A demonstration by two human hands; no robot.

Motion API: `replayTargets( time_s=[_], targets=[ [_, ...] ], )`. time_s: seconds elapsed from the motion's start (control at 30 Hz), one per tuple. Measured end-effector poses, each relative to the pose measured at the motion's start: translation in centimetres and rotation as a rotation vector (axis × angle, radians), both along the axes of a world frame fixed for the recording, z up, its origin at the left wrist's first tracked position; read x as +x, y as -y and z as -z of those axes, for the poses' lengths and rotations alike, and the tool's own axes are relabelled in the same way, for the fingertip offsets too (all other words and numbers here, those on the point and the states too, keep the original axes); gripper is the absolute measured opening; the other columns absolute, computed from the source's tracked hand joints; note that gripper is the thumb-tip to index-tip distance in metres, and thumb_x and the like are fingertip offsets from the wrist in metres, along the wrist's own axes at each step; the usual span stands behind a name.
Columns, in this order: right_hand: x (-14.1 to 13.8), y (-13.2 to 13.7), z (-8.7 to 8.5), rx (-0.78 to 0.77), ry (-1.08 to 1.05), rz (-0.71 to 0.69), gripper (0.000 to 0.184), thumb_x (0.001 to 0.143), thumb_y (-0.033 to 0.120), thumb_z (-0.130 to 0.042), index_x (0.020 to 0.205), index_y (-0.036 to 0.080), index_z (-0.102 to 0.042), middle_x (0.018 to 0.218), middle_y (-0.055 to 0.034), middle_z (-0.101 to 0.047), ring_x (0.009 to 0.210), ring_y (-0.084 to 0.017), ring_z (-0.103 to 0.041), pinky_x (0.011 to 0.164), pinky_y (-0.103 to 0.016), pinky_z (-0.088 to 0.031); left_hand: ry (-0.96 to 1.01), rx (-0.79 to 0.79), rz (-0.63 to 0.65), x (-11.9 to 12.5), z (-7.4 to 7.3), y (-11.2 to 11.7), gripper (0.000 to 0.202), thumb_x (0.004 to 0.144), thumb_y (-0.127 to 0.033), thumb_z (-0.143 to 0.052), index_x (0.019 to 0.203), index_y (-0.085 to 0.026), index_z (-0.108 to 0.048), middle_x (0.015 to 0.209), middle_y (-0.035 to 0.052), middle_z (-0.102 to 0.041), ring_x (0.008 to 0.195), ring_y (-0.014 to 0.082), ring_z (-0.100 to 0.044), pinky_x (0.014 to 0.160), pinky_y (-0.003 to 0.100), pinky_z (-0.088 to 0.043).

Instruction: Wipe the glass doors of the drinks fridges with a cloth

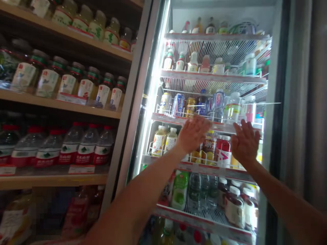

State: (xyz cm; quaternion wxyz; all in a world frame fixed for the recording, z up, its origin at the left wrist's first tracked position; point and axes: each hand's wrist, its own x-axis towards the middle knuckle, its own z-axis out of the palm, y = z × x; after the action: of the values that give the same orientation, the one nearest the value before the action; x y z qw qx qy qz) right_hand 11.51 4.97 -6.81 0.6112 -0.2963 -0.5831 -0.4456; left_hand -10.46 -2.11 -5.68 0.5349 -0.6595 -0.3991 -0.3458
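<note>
Both my arms reach up toward a lit drinks fridge (268, 143) with wire shelves. My left hand (192, 133) is spread flat, fingers stretched out, in front of the shelf edge (168, 118) that carries cans and small bottles. It holds nothing. My right hand (244, 143) is also open with fingers apart, raised in front of red-labelled bottles (222, 149) on the shelf below. Whether either hand touches glass or a shelf I cannot tell. Yellow juice bottles (165, 140) stand just left of my left wrist.
Wooden shelves (63, 103) to the left hold rows of tea bottles (68, 81) and red-capped water bottles (61, 144). The fridge's grey frame (133, 102) separates them from the cooler. Lower fridge shelves hold green, clear and dark bottles (196, 190). A grey curtain or wall (306, 102) is at the right.
</note>
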Motion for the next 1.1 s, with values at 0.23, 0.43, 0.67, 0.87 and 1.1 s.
replayTargets(
  time_s=[0.23,0.43,0.67,0.87,1.1],
  targets=[
    [0.0,-0.1,0.0,0.001,0.009,-0.003,0.047,0.091,0.035,-0.029,0.131,0.020,-0.047,0.141,-0.0105,-0.042,0.135,-0.025,-0.032,0.107,-0.049,-0.024,0.183,0.021,-0.040,-4.9,-1.9,1.2,0.048,0.090,-0.037,-0.032,0.137,-0.024,-0.039,0.145,0.0056,-0.038,0.138,0.0233,-0.025,0.111,0.047,-0.024],
    [-0.2,-0.1,0.1,0.002,-0.011,0.017,0.046,0.092,0.036,-0.029,0.132,0.021,-0.047,0.142,-0.0097,-0.042,0.135,-0.024,-0.032,0.107,-0.047,-0.024,0.611,0.161,-0.065,-7.9,-5.0,1.5,0.055,0.090,-0.033,-0.028,0.141,-0.013,-0.030,0.149,0.0140,-0.027,0.140,0.0321,-0.017,0.108,0.057,-0.023],
    [0.3,-0.3,0.2,0.015,0.022,-0.008,0.048,0.090,0.033,-0.032,0.136,0.022,-0.041,0.143,-0.0090,-0.040,0.134,-0.026,-0.032,0.107,-0.048,-0.022,-0.094,-0.022,0.058,0.4,-1.0,-0.8,0.046,0.090,-0.034,-0.036,0.135,-0.027,-0.040,0.145,-0.0004,-0.038,0.139,0.0203,-0.023,0.113,0.043,-0.022],
    [0.0,-0.2,0.3,-0.012,-0.011,0.005,0.045,0.091,0.034,-0.030,0.134,0.025,-0.043,0.143,-0.0079,-0.040,0.135,-0.024,-0.032,0.107,-0.046,-0.023,0.574,0.172,-0.068,-10.1,-6.5,2.6,0.051,0.090,-0.030,-0.031,0.137,-0.011,-0.036,0.146,0.0156,-0.034,0.137,0.0306,-0.024,0.108,0.054,-0.025],
    [0.1,-0.4,0.3,0.047,-0.012,-0.020,0.044,0.091,0.031,-0.032,0.130,0.019,-0.047,0.138,-0.0109,-0.046,0.133,-0.023,-0.036,0.106,-0.046,-0.025,0.157,0.046,-0.013,-3.5,-3.5,0.4,0.049,0.090,-0.032,-0.034,0.137,-0.021,-0.039,0.147,0.0067,-0.035,0.139,0.0263,-0.022,0.111,0.049,-0.024]
  ],
)
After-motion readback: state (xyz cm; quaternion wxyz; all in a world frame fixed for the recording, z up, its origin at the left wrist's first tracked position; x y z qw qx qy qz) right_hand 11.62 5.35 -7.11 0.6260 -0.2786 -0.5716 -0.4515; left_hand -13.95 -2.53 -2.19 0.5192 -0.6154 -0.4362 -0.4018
